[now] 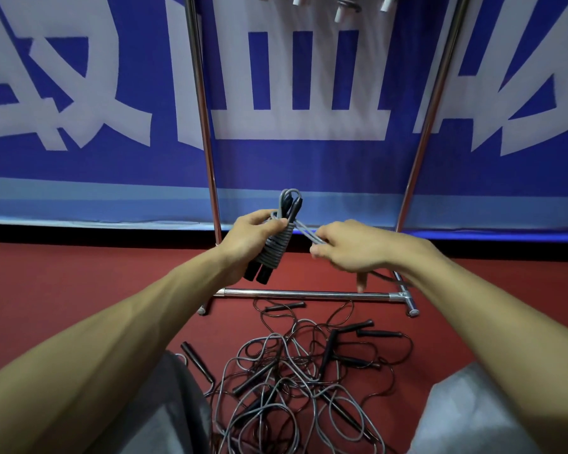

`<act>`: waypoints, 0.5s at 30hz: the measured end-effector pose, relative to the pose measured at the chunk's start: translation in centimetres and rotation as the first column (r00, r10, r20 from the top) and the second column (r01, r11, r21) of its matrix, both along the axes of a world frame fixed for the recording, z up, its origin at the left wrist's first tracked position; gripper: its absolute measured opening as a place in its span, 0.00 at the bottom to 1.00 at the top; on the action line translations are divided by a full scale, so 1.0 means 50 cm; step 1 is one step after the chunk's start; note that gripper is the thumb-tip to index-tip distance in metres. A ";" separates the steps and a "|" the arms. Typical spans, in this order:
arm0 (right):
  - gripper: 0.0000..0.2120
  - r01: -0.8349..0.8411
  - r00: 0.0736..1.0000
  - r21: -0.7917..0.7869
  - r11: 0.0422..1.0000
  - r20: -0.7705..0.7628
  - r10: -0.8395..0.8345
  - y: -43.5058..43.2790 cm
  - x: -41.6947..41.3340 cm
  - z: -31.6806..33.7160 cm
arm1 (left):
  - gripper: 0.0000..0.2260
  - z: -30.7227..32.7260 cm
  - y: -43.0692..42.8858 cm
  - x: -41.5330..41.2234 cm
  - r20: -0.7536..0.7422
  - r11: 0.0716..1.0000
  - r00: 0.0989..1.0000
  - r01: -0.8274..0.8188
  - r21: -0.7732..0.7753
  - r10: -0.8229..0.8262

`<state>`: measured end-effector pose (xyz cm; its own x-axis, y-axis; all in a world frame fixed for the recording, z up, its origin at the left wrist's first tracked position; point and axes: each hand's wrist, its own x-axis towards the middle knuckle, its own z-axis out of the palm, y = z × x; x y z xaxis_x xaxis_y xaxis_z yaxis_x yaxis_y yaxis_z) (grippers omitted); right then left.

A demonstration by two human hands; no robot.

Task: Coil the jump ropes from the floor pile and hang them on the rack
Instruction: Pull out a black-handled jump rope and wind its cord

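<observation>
Here, coiled rope [275, 248] in left grip [245, 245], tail [304, 232] in right grip [350, 249].

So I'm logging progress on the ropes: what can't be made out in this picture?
Head view only:
- Rack: top bar cut off by the top edge; only the hung ropes' handle tips show.
- Floor pile: near part cut by the bottom edge and covered by grey trouser legs; rope count unclear.
- Loose strands: their end hidden inside the right hand; the left hand grips the coiled rope.
</observation>
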<state>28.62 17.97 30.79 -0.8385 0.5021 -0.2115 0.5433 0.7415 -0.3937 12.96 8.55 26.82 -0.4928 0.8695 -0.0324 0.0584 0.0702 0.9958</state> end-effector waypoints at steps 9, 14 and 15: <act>0.05 -0.303 0.952 0.369 0.879 0.076 0.297 -0.027 0.000 -0.003 | 0.12 -0.026 0.002 -0.003 -0.805 0.939 0.526 -0.031 -0.342 -0.276; 0.07 -0.201 0.956 0.390 0.898 -0.121 0.267 -0.026 0.001 -0.004 | 0.06 -0.025 -0.011 0.017 -0.722 0.837 0.429 0.216 -0.502 -0.543; 0.06 -0.147 0.957 0.389 0.909 -0.175 0.230 -0.019 0.001 -0.003 | 0.03 -0.025 -0.012 0.022 -0.717 0.827 0.412 0.255 -0.502 -0.562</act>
<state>28.69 17.03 30.64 -0.9291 0.3373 0.1515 0.3132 0.9357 -0.1625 14.03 7.96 25.56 -0.0100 0.9951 -0.0989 0.9133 0.0493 0.4043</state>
